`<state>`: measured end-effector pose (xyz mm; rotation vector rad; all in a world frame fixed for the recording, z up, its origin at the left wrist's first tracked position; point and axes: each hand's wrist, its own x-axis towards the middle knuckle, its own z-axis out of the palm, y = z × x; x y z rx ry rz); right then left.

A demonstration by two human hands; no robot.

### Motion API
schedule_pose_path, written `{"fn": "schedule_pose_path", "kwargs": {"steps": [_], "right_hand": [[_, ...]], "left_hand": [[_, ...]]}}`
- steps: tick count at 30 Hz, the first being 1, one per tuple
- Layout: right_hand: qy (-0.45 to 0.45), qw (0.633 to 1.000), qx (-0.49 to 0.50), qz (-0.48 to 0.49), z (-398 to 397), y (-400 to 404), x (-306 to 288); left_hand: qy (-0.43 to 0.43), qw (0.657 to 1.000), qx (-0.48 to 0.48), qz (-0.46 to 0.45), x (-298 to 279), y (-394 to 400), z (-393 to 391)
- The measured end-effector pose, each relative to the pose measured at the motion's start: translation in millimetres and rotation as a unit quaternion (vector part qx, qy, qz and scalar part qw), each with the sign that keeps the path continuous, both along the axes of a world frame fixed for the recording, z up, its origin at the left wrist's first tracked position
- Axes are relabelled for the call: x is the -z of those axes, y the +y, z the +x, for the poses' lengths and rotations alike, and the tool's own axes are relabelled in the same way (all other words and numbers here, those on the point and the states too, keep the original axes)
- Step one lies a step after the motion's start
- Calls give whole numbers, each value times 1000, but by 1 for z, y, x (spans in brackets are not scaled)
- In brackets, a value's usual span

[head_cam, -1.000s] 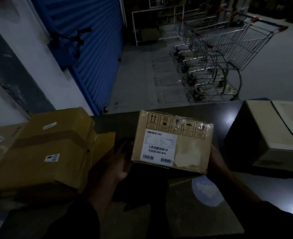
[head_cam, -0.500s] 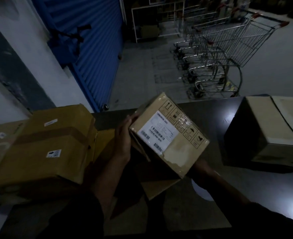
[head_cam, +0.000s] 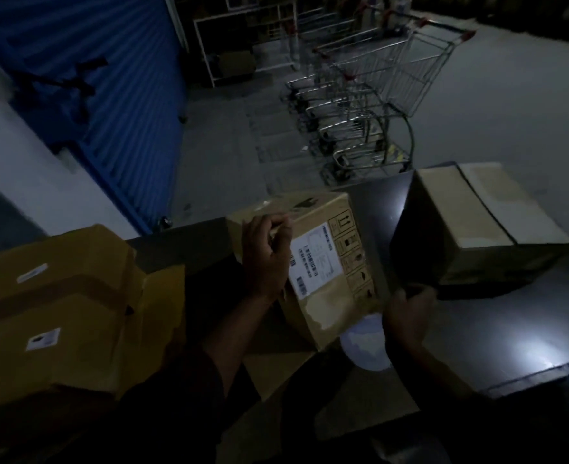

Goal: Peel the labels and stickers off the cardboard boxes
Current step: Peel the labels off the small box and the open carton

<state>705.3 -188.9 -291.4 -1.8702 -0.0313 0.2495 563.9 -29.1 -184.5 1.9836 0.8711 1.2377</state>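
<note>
Dim store, dark counter [head_cam: 497, 333] | box [head_cam: 323, 296] held tilted mid-counter, label [head_cam: 314, 259] exposed for peeling | left hand [head_cam: 266, 259] curled over top edge | right hand [head_cam: 406, 316] gripping right corner

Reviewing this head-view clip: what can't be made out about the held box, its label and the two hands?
- White shipping label: print too small and dim; its left edge sits behind the left hand.
- Held cardboard box: underside and far faces turned away.
- Right hand: in shadow at the box's lower corner, so its fingers are unclear.
- Both sleeves: lost in darkness.
</note>
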Motion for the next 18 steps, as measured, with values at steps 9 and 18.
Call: {"fn": "schedule_pose_path", "kwargs": {"steps": [9, 18], "right_hand": [[-200, 937, -272, 87, 9, 41, -53], [-3, 957, -258, 130, 18, 30, -7]], "left_hand": [[119, 990, 33, 72, 32, -23, 34], [383, 916, 98, 73, 65, -20, 37]]}}
